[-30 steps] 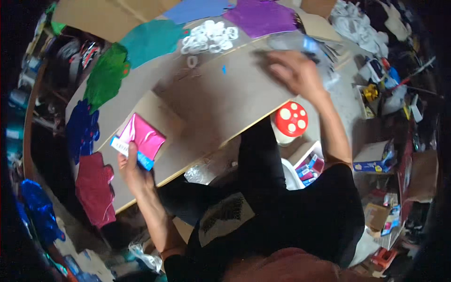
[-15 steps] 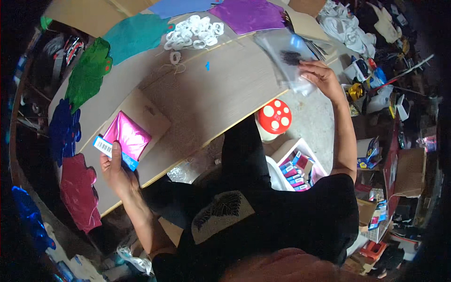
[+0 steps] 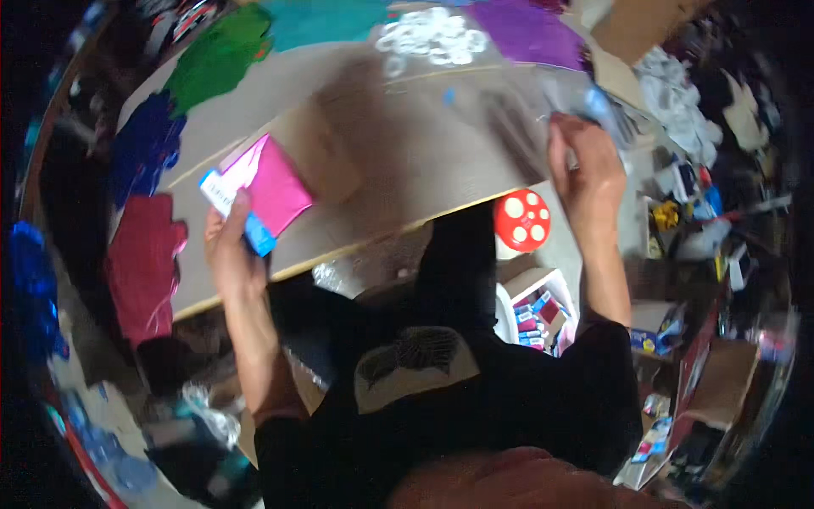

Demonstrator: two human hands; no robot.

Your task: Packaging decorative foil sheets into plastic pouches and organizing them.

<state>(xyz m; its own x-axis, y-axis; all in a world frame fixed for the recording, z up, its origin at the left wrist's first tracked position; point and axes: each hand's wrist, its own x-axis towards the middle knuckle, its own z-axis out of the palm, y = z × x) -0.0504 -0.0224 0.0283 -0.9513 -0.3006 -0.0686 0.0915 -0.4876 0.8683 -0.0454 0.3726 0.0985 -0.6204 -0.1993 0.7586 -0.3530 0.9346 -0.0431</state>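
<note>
My left hand (image 3: 233,254) grips a shiny pink foil packet (image 3: 275,191) by its blue and white card label (image 3: 222,193), thumb on top, above the left part of the table. Over the table's right end, my right hand (image 3: 589,170) is closed in a pinch. A clear plastic bag (image 3: 519,127), smeared by motion, trails from its fingertips. The stack of clear bags (image 3: 606,109) lies just beyond that hand. A brown cardboard piece (image 3: 326,161) is on the table beside the pink packet.
Coloured foil pieces, including a green one (image 3: 220,64) and a purple one (image 3: 530,34), line the table's far and left edges. White rings (image 3: 432,38) are heaped at the back. A red white-dotted stool (image 3: 522,220) and a box of packets (image 3: 543,314) stand by the near edge.
My right hand has drawn up from the bag stack, its fingers now pinched together. My left hand still holds the pink packet. The whole view has turned and shifted.
</note>
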